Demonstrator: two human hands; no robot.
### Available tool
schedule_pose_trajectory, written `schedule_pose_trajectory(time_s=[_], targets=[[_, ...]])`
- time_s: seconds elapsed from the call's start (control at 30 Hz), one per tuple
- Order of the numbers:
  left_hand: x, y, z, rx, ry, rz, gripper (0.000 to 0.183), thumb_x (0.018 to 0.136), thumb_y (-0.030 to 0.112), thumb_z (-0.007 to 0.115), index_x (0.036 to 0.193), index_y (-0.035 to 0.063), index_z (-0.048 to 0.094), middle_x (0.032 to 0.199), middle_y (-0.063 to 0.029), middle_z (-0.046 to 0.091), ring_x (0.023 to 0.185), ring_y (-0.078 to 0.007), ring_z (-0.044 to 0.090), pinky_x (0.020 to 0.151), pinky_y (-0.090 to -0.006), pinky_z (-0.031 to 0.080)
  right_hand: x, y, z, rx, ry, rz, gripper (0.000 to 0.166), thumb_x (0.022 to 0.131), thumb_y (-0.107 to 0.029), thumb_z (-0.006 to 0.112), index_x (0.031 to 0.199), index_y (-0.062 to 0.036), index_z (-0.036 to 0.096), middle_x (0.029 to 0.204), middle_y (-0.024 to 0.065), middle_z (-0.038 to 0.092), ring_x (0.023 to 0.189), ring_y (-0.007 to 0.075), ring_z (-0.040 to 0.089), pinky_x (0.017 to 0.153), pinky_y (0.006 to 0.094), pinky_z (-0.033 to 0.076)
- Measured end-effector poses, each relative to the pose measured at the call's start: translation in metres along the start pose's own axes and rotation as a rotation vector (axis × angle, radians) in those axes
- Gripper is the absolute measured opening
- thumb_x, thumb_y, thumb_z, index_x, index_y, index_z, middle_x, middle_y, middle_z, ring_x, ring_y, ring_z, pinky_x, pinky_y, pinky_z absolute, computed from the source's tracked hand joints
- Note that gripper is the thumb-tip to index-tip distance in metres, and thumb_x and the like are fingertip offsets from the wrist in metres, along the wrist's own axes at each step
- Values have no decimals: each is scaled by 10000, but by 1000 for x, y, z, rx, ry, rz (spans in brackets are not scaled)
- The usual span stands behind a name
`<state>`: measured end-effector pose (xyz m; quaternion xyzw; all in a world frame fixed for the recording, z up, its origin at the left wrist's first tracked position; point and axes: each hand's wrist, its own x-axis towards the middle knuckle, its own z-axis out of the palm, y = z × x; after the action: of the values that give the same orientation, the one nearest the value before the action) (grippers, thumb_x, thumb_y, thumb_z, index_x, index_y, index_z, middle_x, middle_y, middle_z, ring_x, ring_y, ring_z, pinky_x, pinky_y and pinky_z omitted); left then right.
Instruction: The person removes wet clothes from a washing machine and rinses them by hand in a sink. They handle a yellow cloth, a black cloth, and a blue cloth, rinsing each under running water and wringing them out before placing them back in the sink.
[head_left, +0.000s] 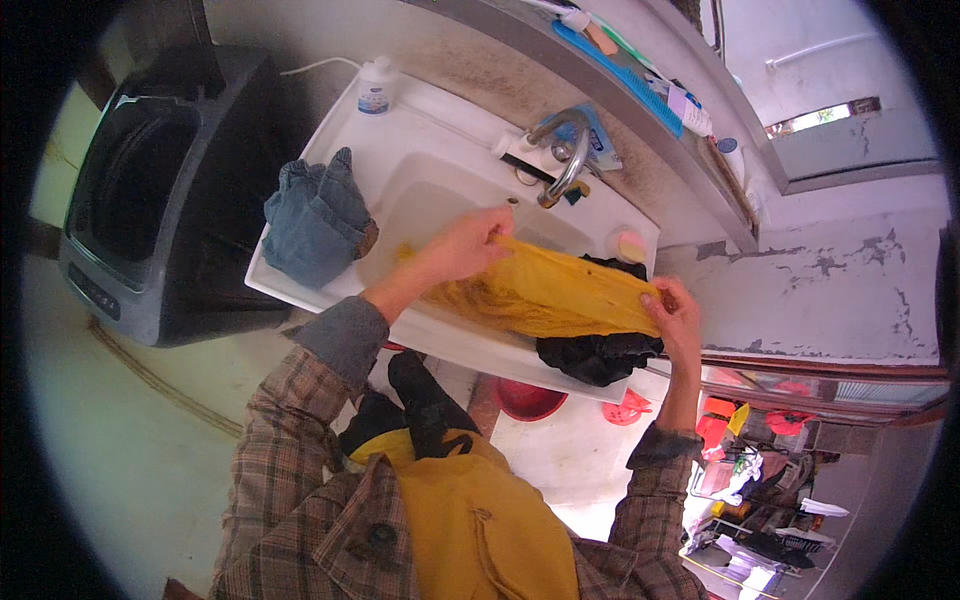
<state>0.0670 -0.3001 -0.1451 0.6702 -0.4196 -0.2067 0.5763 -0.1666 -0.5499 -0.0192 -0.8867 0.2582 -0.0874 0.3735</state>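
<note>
A wet-looking yellow cloth (570, 289) is stretched between my two hands over a white ceramic sink (420, 161). My left hand (476, 244) pinches its upper left edge, and my right hand (671, 307) grips its right end. The cloth's lower left part hangs into the basin. Dark fabric (600, 358) lies under the right part of the cloth, on the sink's front right rim. On the left ledge sits a bunched blue-grey garment (315, 217). Behind the basin stands a curved chrome faucet (574, 161).
A white bottle (376, 86) stands on the sink's back left corner, and pinkish soap (628, 245) lies at the right. A dark washing machine (165, 195) is at the left. Above runs a ledge with a blue comb (619, 75). A red basin (529, 399) is on the floor.
</note>
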Motion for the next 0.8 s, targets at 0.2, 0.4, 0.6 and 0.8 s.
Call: schedule_pose_trajectory(time_s=[0.2,0.4,0.6,0.8], targets=[[30,52,-54,471,432,195,137,760,42,581,828,81,469,774,-128,562,772,-347,567,615,-443,441,37,-31,18,-395,265,-281,150,809,-39,590,956,-43,556,777,81,507,705,200,508,639,295,407],[-11,24,-44,1014,202,78,96,787,197,593,855,130,588,804,-81,608,746,-302,597,601,-448,494,50,-24,35,-383,392,-159,176,905,-139,489,1044,-58,561,715,128,587,632,258,589,555,380,456],[-121,8,26,820,-301,96,191,728,122,604,905,52,590,871,-103,576,877,-299,577,663,-406,518,-5,31,92,976,0,385,393,942,-329,463,1246,-81,492,1132,141,594,945,235,617,780,384,528],[-165,14,69,607,-319,86,362,724,47,576,1085,50,547,964,-105,547,882,-306,566,697,-391,521,-32,71,109,1335,49,129,503,924,-377,507,1333,-93,432,1325,101,486,1246,260,441,1039,444,360]])
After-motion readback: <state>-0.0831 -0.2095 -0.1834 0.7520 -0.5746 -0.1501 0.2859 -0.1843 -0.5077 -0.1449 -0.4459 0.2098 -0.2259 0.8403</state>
